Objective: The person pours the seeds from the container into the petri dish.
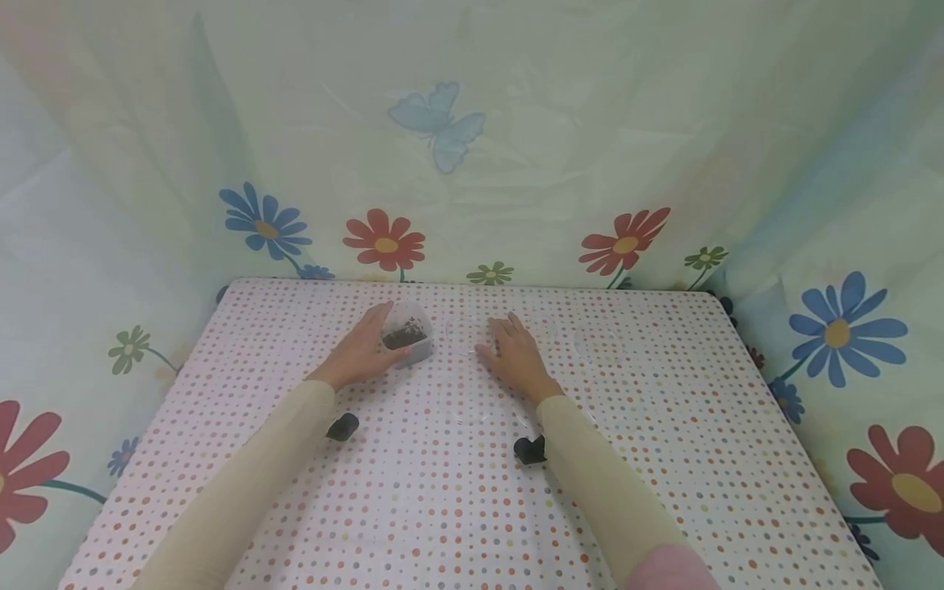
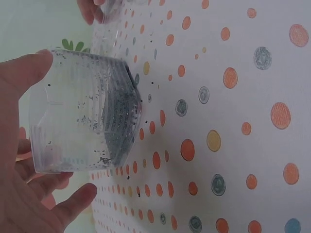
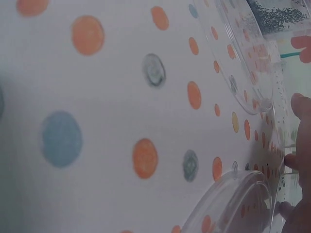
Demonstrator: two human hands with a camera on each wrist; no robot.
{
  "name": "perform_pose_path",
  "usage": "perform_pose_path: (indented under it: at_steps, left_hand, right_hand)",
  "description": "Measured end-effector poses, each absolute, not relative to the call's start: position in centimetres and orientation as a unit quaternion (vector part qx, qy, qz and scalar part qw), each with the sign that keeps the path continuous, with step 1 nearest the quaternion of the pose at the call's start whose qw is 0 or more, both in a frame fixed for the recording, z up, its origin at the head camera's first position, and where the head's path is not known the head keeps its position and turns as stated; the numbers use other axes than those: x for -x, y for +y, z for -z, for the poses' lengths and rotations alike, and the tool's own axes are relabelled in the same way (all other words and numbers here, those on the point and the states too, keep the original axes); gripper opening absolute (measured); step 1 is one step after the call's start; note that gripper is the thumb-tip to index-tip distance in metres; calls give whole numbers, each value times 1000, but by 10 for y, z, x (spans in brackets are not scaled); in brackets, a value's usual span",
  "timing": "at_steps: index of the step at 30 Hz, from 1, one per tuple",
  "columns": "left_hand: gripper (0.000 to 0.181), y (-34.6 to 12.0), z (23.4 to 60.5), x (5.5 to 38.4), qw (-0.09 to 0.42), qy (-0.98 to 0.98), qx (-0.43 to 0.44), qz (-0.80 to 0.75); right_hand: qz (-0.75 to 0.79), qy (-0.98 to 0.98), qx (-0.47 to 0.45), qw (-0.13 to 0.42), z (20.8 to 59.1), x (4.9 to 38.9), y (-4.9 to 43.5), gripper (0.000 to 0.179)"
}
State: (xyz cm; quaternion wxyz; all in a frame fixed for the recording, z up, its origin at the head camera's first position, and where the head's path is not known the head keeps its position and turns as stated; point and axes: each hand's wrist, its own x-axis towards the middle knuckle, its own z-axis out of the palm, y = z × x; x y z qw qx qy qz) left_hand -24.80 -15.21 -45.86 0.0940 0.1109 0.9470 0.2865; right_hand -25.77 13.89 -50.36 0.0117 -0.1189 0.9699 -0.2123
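My left hand (image 1: 361, 348) grips a clear plastic tub (image 1: 419, 353), thumb at one side of the rim and fingers round the other. Dark granules (image 2: 119, 119) lie in its bottom, with specks clinging to the inner wall. The tub stands slightly tilted at the tabletop in the left wrist view. To the right, my right hand (image 1: 512, 352) reaches over the table with relaxed fingers, thumb apart from them. Its fingertips are close to clear, shallow round dishes. One such dish (image 3: 262, 85) lies toward the tub, and another dish (image 3: 226, 201) is nearer the wrist.
More clear round dishes, hard to make out, lie around my right hand, including a dish (image 1: 599, 344) to its right. A polka-dot cloth (image 1: 413, 508) covers the table. Behind it hangs a flowered curtain (image 1: 531, 164). Dark camera mounts sit below both wrists.
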Motion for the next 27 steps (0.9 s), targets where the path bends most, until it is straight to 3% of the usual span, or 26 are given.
perform_pose_path:
  at_steps: [15,27]
  left_hand:
    - [114,-154,465,249,86,935,-103,-328]
    - [113,-159,474,253,78,917,-98,-378]
  right_hand:
    - [211,970,122,1,507,259,139,65]
    - [207,971,117,7,507,259,139,65]
